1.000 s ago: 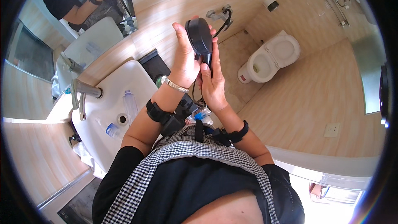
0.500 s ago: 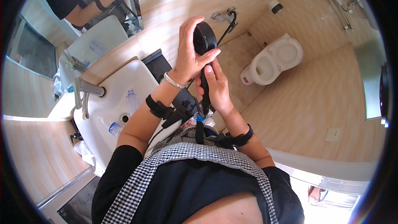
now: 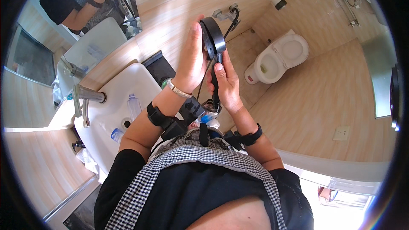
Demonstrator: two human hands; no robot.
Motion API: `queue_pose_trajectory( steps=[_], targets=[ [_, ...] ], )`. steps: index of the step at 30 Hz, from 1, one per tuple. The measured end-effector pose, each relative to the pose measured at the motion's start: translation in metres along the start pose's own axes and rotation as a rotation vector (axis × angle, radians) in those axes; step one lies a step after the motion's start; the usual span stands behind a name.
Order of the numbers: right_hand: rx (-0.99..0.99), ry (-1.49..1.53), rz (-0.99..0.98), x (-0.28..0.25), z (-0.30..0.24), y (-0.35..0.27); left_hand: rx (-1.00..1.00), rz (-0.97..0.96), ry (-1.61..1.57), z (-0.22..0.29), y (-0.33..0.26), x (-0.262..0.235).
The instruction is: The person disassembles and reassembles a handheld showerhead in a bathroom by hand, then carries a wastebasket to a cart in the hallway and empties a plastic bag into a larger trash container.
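Note:
A black handheld shower head point(image 3: 216, 36) is up in front of me, its round head above and its handle pointing down toward me. My right hand point(image 3: 228, 87) wraps round the handle, with the thumb along its near side. Against the left side of the round head lies my left hand point(image 3: 192, 59), fingers stretched out and palm turned to its face. The spray face is mostly turned away from view. A dark hose runs near the handle's lower end, partly hidden by my hands.
On my left is a white washbasin point(image 3: 98, 117) with a metal tap point(image 3: 90, 95), a clear bottle point(image 3: 133, 105) and a blue-and-white tube point(image 3: 116, 135) in it. A black shelf point(image 3: 158, 66) adjoins the basin. A white toilet point(image 3: 267, 66) stands ahead right, beyond a wall-mounted valve point(image 3: 226, 13).
The shower head has turned, showing more of its rim. My left hand has gone from curling round it to lying flat along its side, its thumb off the neck.

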State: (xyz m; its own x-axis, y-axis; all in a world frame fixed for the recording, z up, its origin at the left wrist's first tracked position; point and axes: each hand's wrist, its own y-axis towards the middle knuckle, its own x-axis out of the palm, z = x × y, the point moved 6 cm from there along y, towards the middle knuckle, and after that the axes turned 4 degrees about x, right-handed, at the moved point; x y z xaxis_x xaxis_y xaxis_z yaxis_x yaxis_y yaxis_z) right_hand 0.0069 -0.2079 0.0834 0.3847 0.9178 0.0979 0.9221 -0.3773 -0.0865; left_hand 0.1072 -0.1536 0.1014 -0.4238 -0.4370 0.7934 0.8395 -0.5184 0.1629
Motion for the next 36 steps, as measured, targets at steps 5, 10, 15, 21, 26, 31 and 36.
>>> queue_pose_trajectory(
  steps=[5, 10, 15, 21, 26, 31, 36],
  targets=[
    [-0.008, -0.013, -0.007, 0.003, -0.001, -0.002, 0.027, 0.021, 0.047, 0.002, -0.002, -0.002],
    [-0.019, -0.021, -0.008, 0.009, -0.003, -0.004, 0.174, 0.049, 0.243, 0.006, 0.009, -0.015],
    [0.017, 0.019, -0.031, 0.011, -0.002, -0.003, 0.227, -0.018, 0.267, 0.003, 0.013, -0.021],
    [0.151, 0.037, -0.11, -0.004, -0.005, -0.002, 0.15, -0.172, 0.18, 0.007, 0.017, -0.025],
    [0.252, 0.223, -0.181, -0.008, -0.003, -0.003, 0.0, -0.136, 0.202, 0.009, 0.014, -0.028],
    [0.319, 0.336, -0.294, -0.017, 0.0, -0.003, -0.11, -0.176, 0.255, 0.009, 0.01, -0.027],
    [0.421, 0.467, -0.495, -0.018, 0.003, -0.001, -0.309, -0.312, 0.08, 0.009, 0.001, -0.008]
  ],
)
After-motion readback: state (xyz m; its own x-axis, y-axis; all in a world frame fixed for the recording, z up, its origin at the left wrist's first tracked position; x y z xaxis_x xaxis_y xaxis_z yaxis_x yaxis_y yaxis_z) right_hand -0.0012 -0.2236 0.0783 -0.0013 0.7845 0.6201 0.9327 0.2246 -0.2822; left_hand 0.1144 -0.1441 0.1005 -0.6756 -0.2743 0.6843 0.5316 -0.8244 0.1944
